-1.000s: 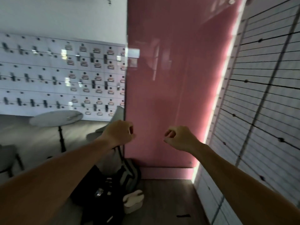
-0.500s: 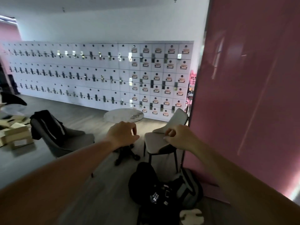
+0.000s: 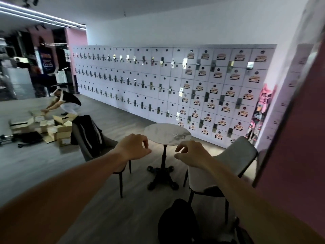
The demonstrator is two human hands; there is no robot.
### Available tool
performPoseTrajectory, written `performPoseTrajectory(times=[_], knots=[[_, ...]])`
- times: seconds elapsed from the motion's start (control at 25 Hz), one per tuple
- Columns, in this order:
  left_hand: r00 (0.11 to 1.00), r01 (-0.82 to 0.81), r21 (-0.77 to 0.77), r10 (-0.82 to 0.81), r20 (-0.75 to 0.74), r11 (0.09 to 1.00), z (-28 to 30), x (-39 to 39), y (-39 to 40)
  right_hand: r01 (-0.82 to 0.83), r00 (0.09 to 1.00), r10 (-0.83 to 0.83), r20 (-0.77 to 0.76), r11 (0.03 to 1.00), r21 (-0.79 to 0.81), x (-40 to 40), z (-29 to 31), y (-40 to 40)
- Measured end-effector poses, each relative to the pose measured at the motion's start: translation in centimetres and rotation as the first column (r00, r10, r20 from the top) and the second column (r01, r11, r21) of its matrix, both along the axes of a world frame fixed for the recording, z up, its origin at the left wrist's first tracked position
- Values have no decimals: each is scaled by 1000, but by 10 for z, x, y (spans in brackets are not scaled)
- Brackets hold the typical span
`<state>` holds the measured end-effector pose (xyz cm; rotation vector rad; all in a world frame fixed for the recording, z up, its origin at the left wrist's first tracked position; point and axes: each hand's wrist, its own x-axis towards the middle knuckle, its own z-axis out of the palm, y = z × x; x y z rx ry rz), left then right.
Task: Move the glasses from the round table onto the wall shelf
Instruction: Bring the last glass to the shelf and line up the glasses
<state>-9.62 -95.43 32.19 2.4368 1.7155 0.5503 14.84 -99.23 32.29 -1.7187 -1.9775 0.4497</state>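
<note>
The round marble table stands on a black pedestal a few steps ahead, in the middle of the view. A faint glassy glint lies on its right half; I cannot make out clear glasses there. My left hand and my right hand are held out in front of me, short of the table's near edge. Both hold nothing, and their fingers are loosely curled and apart. The wall shelf is out of view.
A grey chair with a black jacket stands left of the table, a light chair on its right. A black backpack lies on the floor near me. Lockers line the far wall. A person crouches by cardboard boxes. A pink wall rises at the right.
The view has swung left, from the pink wall and the slatted wall to the round table. Both hands stay held out in front, with fingers a little looser.
</note>
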Motion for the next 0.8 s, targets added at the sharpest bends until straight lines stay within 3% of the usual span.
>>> performPoseTrajectory(times=[0.4, 0.8], knots=[[991, -136, -46, 136, -5, 990, -30, -75, 172, -98, 995, 100, 23, 994, -53, -63, -27, 205], [1000, -19, -55, 17, -21, 998, -29, -111, 406, 78, 995, -75, 68, 996, -47, -100, -17, 394]])
